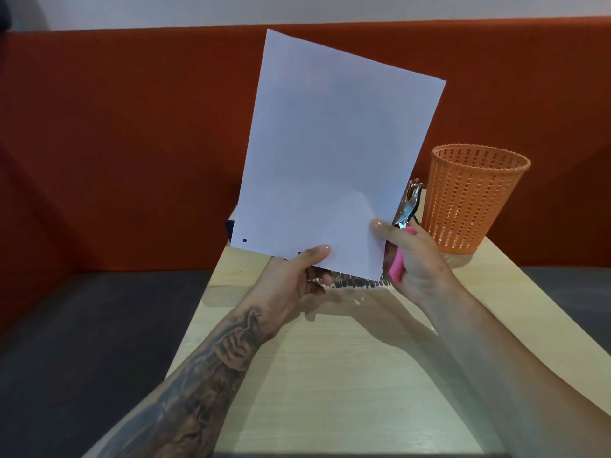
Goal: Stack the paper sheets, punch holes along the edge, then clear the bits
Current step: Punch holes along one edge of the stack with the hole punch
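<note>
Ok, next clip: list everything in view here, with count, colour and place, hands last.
paper sheets: a stack, count unclear, white, held upright above the table; two dark holes near the bottom edge
hole punch: one, metal with pink handles, right of the paper
basket: one, orange mesh, far right on the table
table: one, light wood
backrest: one, red-orange, behind the table
left hand: holds the paper's bottom edge
right hand: holds the punch and the paper's corner

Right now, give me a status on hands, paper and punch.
Left hand and right hand hold paper sheets upright. Right also grips pink hole punch. One hole visible. Orange basket beside, clear.
</note>
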Demonstrator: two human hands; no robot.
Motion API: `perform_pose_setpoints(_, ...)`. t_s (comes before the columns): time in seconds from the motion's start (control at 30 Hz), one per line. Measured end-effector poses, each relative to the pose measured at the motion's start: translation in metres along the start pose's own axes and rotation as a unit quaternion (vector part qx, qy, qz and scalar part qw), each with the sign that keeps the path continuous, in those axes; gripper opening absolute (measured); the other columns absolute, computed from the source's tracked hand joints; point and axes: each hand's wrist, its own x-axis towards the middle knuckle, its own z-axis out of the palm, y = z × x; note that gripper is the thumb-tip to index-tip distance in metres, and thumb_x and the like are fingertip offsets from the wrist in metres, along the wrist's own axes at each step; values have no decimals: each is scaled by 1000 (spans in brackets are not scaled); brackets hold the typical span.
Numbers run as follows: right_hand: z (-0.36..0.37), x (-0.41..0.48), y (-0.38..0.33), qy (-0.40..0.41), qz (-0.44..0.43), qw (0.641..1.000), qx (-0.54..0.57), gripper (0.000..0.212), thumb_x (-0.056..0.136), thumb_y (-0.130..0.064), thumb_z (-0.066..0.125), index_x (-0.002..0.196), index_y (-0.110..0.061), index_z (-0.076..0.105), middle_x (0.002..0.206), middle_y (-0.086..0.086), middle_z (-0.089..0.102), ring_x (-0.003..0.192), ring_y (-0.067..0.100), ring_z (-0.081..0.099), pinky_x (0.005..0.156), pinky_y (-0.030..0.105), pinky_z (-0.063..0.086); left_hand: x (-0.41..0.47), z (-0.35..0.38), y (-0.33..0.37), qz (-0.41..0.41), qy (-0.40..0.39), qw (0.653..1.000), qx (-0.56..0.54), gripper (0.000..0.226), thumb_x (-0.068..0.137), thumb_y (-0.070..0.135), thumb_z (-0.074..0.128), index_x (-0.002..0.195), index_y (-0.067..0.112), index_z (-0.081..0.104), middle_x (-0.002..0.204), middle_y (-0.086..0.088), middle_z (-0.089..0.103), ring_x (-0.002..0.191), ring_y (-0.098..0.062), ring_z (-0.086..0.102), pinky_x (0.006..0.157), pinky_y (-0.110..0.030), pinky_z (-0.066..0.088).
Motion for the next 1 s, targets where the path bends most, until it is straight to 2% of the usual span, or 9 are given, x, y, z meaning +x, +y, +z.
perform_pose_setpoints(0.13,3,-2,6,3,-9,1000,-14,33,88,-5,70,121,-10,70,114,8,79,113,30,73,97,46,58,-2,6,-7,10,-9,999,31,24,91,21,69,108,5,66,84,-12,66,59,-23,59,49,-32,47)
perform_pose_setpoints(0.2,2,0,9,9,-19,1000,-23,33,88,-7,72,121,-11,71,117,10,78,122,46,64,108,64,46,-2,7,-10,-1,27,999,46,19,95,21,68,103,3,68,76,-16,64,56,-27,56,50,-33,43)
perform_pose_setpoints(0.3,0,1,10,9,-23,997,-70,22,91,-9,74,110,-21,73,110,6,80,122,63,52,106,83,27,1,7,-10,0,84,995,45,21,95,19,68,103,0,70,71,-14,65,58,-26,59,52,-33,46)
perform_pose_setpoints(0.4,1,1,11,-30,8,990,-140,15,93,-9,71,104,-18,67,85,1,79,84,29,76,85,50,57,5,4,-9,8,114,993,29,19,95,19,68,105,2,72,73,-10,68,58,-19,62,56,-33,52)
perform_pose_setpoints(0.47,3,-2,12,-76,57,980,-177,12,96,-8,67,100,-12,57,71,3,66,61,19,64,64,36,52,8,1,-6,20,143,989,18,14,96,19,68,100,6,72,72,-7,69,57,-17,62,56,-33,52)
perform_pose_setpoints(0.53,3,-5,10,-108,108,964,-216,13,97,-9,61,101,-12,50,74,5,60,64,20,58,57,32,47,10,-2,-1,32,176,984,-13,9,96,17,68,97,8,71,74,-4,69,57,-15,64,54,-31,53)
perform_pose_setpoints(0.7,9,-14,1,-154,163,926,-303,28,80,-22,56,105,-12,49,93,20,47,81,32,45,62,39,38,9,-7,5,3,222,975,-20,19,90,34,74,92,16,70,68,-1,68,55,-16,61,60,-34,42)
perform_pose_setpoints(0.87,5,-13,3,-163,149,931,-290,30,103,-15,47,130,-6,53,94,16,56,83,28,57,75,50,54,9,-6,9,32,270,962,-35,11,93,30,72,92,20,70,62,7,65,50,-11,58,61,-34,43)
perform_pose_setpoints(1.0,5,-18,1,-185,180,926,-275,32,107,-26,37,125,-13,59,100,14,72,82,31,67,76,54,57,7,-2,13,52,303,951,-39,10,95,27,70,89,19,68,52,11,63,42,-5,57,63,-32,41)
